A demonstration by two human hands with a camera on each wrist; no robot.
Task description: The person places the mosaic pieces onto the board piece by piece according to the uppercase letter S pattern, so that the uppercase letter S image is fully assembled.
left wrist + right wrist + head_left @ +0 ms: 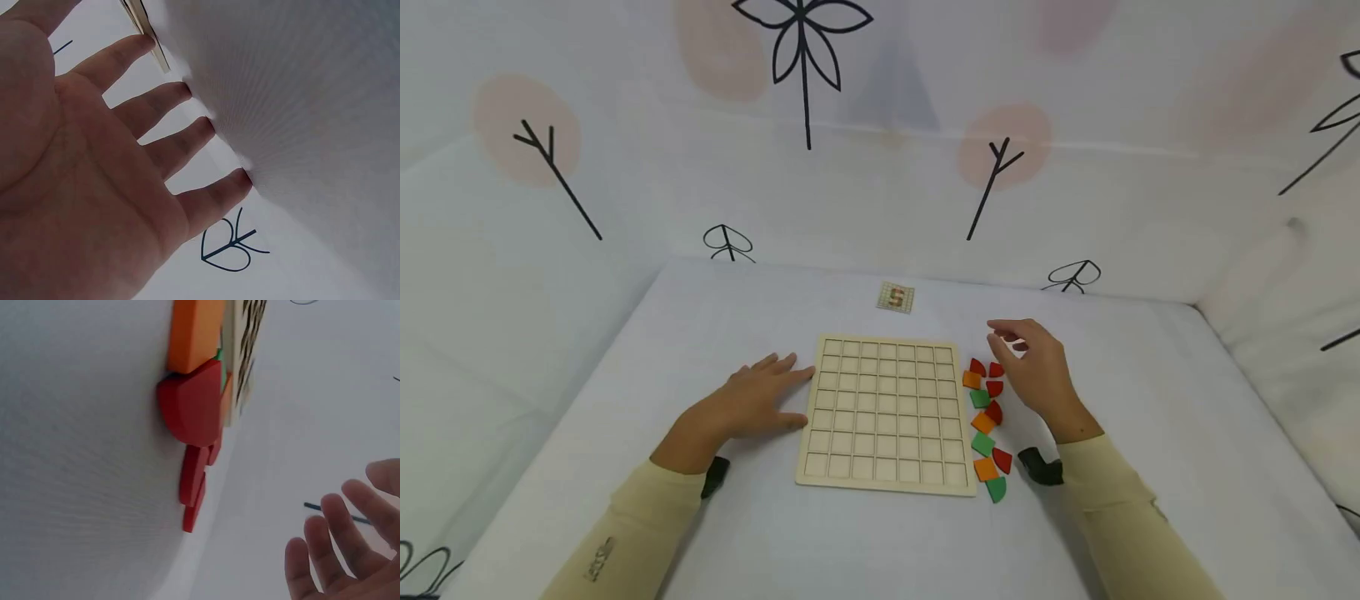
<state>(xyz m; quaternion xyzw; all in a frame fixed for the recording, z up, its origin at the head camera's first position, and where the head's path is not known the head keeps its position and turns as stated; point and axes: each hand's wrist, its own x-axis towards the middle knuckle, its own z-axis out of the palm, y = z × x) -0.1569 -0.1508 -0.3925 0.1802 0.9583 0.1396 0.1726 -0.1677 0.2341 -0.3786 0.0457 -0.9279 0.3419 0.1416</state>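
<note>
A square wooden board [887, 403] with a grid of recessed cells lies flat on the white cloth. My left hand [756, 400] rests at its left side, thumb and index fingertip at the edge. In the left wrist view, that hand's [94, 144] fingers are spread, with several fingertips on the cloth beside the board [160, 59]. Along the board's right side lie small red [1002, 460], orange [982, 423] and green pieces [982, 444], some square, some quarter-round. Above their far end hovers my right hand [1037, 371], fingers loosely bent, holding nothing; the right wrist view shows it apart from the red piece [197, 406].
Beyond the board lies a small card [896, 297] printed with a grid and an S-shaped figure. A white cloth backdrop [887, 200] with plant drawings rises behind and at both sides. Dark straps [1041, 467] show under both wrists.
</note>
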